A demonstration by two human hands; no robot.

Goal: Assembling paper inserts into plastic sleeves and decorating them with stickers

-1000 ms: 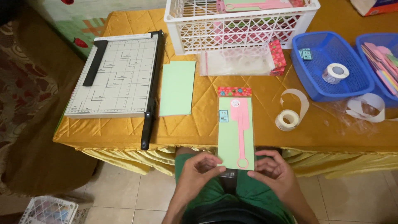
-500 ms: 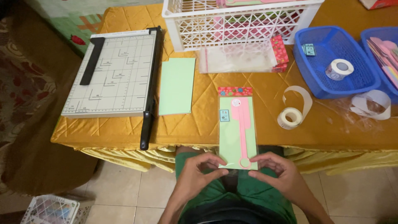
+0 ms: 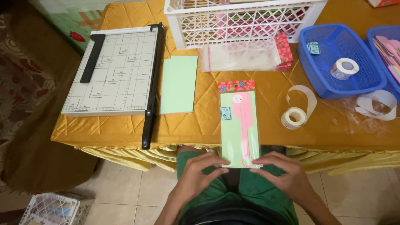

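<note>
Gold quilted cloth covers the table (image 3: 266, 121), and from the head camera I see both hands working at its near edge. My left hand (image 3: 199, 173) and right hand (image 3: 280, 174) each pinch the bottom end of a long packaged card (image 3: 240, 125), fingers curled around its lower corners, thumbs underneath where I cannot see them. That package is a pale green card in clear wrap with a pink spoon-shaped piece (image 3: 245, 125) lying along it and a red patterned header at the far end; its bottom end overhangs the near edge, above green clothing.

Toward the left edge lies a paper trimmer (image 3: 114, 71) with its black blade arm along its right side. Just beside that arm is a plain green sheet (image 3: 179, 84). Along the far edge stands a white lattice basket (image 3: 246, 18), with clear bags (image 3: 241, 56) in front of it. To the right of the package sits a roll of white tape (image 3: 293, 117) with a loose curl. Near the right edge is a blue basket (image 3: 341, 62) holding another tape roll (image 3: 345, 68).
</note>
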